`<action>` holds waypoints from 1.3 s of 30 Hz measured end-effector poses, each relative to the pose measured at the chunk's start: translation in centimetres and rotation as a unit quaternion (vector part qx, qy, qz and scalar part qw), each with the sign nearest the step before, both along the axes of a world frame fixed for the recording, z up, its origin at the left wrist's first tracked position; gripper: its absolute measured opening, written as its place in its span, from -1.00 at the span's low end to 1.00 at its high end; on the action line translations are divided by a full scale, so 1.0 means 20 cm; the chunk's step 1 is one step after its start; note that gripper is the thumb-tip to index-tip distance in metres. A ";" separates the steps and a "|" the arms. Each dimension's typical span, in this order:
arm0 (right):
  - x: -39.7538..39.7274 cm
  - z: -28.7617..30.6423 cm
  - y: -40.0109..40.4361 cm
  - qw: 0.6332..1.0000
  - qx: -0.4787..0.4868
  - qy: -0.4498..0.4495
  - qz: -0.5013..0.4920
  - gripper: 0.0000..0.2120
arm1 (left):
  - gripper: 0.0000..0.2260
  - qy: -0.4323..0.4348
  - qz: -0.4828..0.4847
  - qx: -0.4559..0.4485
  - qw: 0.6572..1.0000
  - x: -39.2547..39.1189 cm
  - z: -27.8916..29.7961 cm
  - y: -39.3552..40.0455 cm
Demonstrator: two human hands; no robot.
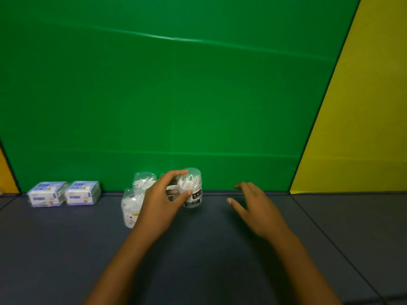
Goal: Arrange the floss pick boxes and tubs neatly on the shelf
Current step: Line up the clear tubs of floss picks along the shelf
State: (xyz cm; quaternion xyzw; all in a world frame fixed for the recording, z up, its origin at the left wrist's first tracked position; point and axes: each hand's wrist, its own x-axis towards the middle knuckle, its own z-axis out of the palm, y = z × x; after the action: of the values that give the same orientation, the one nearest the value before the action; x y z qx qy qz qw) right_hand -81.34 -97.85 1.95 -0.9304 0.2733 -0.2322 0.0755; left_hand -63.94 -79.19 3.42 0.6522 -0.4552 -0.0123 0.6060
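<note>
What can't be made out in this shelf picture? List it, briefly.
1. Head view: the clear plastic tub with the black label is partly covered by the left hand; whether its base touches the dark shelf surface is unclear.
2. A further tub behind that hand is almost wholly hidden.
3. Print on the two blue-and-white floss pick boxes is blurred.
4. The clear tub with the yellow-and-red label: label too blurred, right side hidden by the wrist.

Two floss pick boxes (46, 194) (82, 192) near the shelf's (66, 249) back left corner are white with blue-violet print. Three tubs are clear with white picks: one (192, 188) black-labelled, one (130, 206) with a yellow-and-red mark, one (144, 180) plain. Shelf dark blue-grey; back wall (176, 95) green; side panel (363, 117) yellow.
</note>
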 end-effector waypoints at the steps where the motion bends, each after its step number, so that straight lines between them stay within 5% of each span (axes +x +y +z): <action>1: 0.00 -0.01 -0.03 1.000 -0.002 0.006 -0.002 -0.53 | -0.63 0.005 -0.003 0.000 1.000 0.01 0.00 -0.05; 16: 0.15 -0.23 -0.41 0.997 0.006 -0.079 0.010 -0.65 | -0.62 0.007 0.004 0.071 0.997 0.08 -0.33 -0.61; 27: 0.18 -0.27 -0.55 0.989 0.009 -0.142 0.049 -0.70 | -0.58 -0.086 0.034 0.092 0.991 0.05 -0.40 -0.71; 35: 0.18 -0.28 -0.53 0.993 0.026 -0.100 0.060 -0.66 | -0.40 -0.084 0.044 0.112 0.989 0.04 -0.39 -0.67; 39: 0.17 -0.26 -0.50 0.993 0.024 -0.101 0.060 -0.64 | -0.47 -0.119 0.095 0.118 0.981 0.01 -0.34 -0.59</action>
State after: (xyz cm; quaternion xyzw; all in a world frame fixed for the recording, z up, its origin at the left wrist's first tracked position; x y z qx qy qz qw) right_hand -78.04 -107.92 -3.29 -0.9147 0.2138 -0.3136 0.1388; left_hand -63.80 -91.04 -3.31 0.7565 -0.4550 0.0695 0.4645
